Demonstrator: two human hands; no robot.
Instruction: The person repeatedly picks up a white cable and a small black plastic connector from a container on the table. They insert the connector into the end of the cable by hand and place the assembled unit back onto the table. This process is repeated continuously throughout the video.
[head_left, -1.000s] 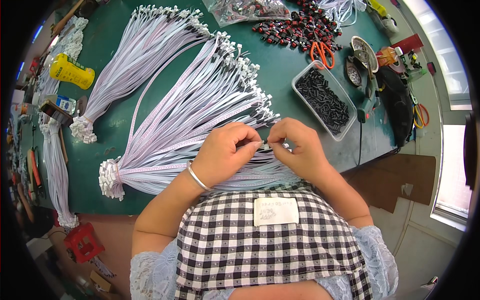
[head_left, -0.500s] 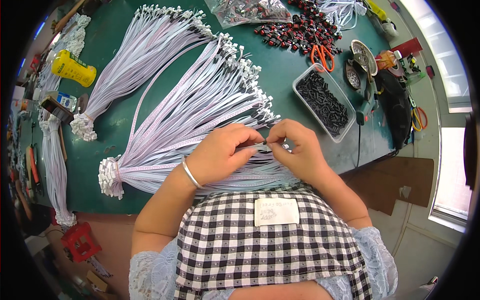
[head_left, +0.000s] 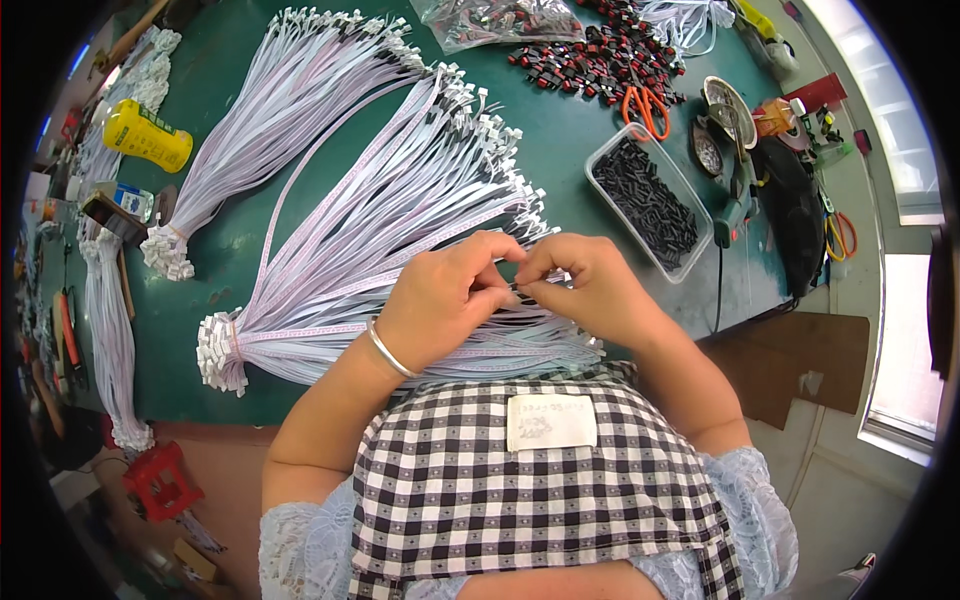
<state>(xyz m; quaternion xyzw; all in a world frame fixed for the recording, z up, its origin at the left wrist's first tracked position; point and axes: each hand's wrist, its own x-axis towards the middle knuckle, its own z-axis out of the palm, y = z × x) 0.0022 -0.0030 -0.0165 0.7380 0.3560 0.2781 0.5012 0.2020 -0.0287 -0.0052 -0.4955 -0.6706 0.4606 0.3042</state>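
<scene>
A fanned bundle of flat white ribbon cables (head_left: 380, 240) spreads over the table, tied at its left end, with white connectors and black sleeves at the far ends. Above its right side my left hand (head_left: 450, 290), with a silver bangle at the wrist, pinches thumb and fingers together. Fingertip to fingertip with it, my right hand (head_left: 585, 285) is also closed in a pinch. What lies between the fingertips is small and mostly hidden; a dark bit shows there. Just right of my right hand stands a clear plastic tub (head_left: 703, 238) holding short black tubes (head_left: 645, 195).
Another cable bundle (head_left: 270, 130) lies at the far left, beside a yellow bottle (head_left: 148, 136). Black-and-red parts (head_left: 600, 65) are heaped at the back near orange-handled scissors (head_left: 646, 112). A soldering iron or similar corded tool (head_left: 728, 225) rests right of the tub.
My right hand has shifted slightly left and its fingers have drawn closer to my left fingertips. The dark piece between them is now more hidden.
</scene>
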